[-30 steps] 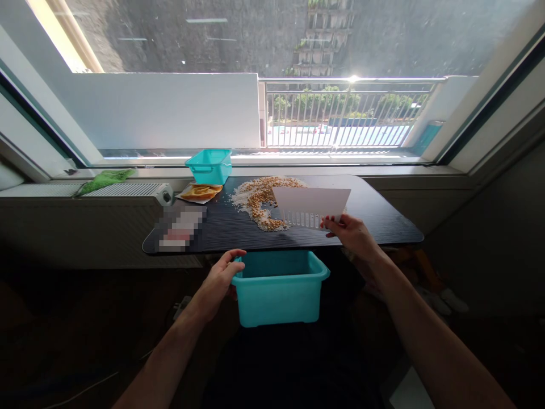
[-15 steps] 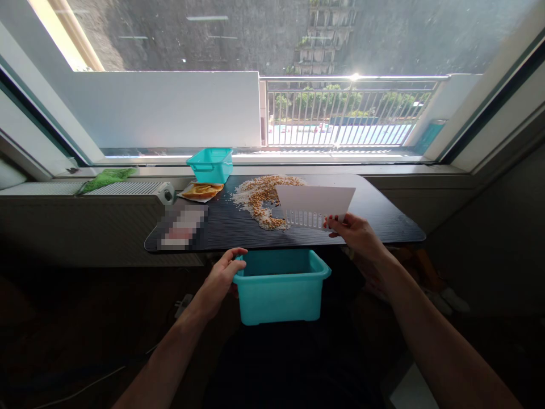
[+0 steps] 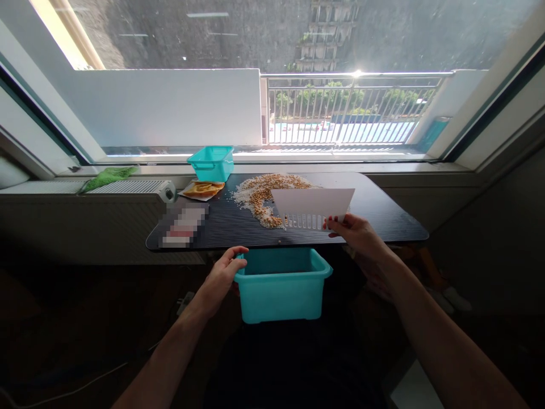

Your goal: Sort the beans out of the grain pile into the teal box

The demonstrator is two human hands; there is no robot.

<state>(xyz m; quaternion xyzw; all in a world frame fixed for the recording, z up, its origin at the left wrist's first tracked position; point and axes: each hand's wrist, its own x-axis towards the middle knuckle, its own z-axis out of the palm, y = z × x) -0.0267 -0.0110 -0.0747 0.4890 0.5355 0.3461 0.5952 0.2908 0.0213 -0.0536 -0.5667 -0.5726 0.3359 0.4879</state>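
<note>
My left hand (image 3: 222, 278) is closed on the left rim of a turquoise plastic bin (image 3: 281, 298), held below the table's front edge. Between the thumb and fingers of my right hand (image 3: 351, 230) is a white slotted scraper (image 3: 313, 200), its row of slots facing down over the table. Just left of the scraper lies a curved heap of yellow kernels and white grains (image 3: 260, 199), spread on the dark tabletop (image 3: 230, 230). The scraper hides part of the heap. The inside of the bin is too dark to make out.
A smaller turquoise basket (image 3: 213, 165) stands at the table's back left, with an orange-yellow packet (image 3: 203, 190) before it. A blurred flat item (image 3: 185, 224) lies front left. A green cloth (image 3: 109, 178) rests on the radiator (image 3: 128, 190). The window (image 3: 298, 165) borders the back.
The scraper has shifted slightly left and is a little lower relative to the table. My left hand and the bin stay in place; the whole view has moved a little.
</note>
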